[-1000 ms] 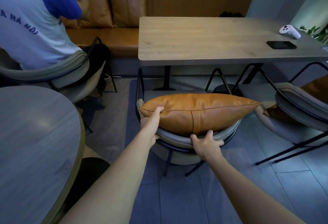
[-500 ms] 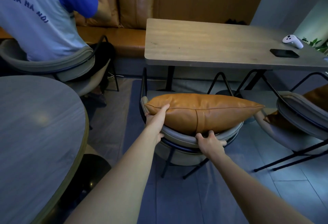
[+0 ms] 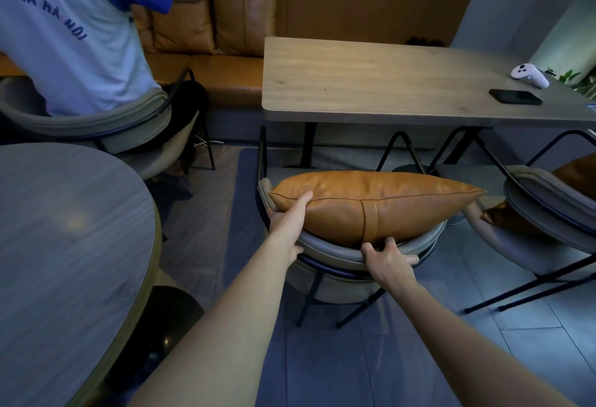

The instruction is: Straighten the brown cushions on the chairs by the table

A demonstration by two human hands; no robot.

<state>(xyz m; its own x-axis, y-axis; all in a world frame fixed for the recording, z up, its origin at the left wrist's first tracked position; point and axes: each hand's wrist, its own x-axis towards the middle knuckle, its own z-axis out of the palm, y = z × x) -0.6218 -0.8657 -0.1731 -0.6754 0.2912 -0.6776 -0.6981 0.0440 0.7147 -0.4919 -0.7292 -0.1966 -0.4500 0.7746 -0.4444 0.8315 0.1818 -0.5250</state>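
A brown leather cushion [image 3: 380, 206] lies across the curved grey backrest of the chair [image 3: 335, 250] in front of me, its right corner sticking out past the chair. My left hand [image 3: 288, 223] grips the cushion's left end, thumb on top. Fingers of my right hand [image 3: 388, 260] curl over the backrest's rim and touch the cushion's lower edge at its middle seam. To the right, a second grey chair [image 3: 548, 203] holds another brown cushion [image 3: 577, 174], mostly hidden behind its backrest.
A rectangular wooden table [image 3: 371, 84] stands behind the chair, with a black phone [image 3: 515, 96] and a white controller [image 3: 529, 74] on it. A person in a white and blue shirt [image 3: 64, 36] sits at left. A round table [image 3: 58, 261] is close at my left. A brown bench with cushions [image 3: 225, 19] lines the wall.
The view has tilted up and moved closer to the chair. Both hands keep their hold on the cushion and backrest, and the cushion sits about as before.
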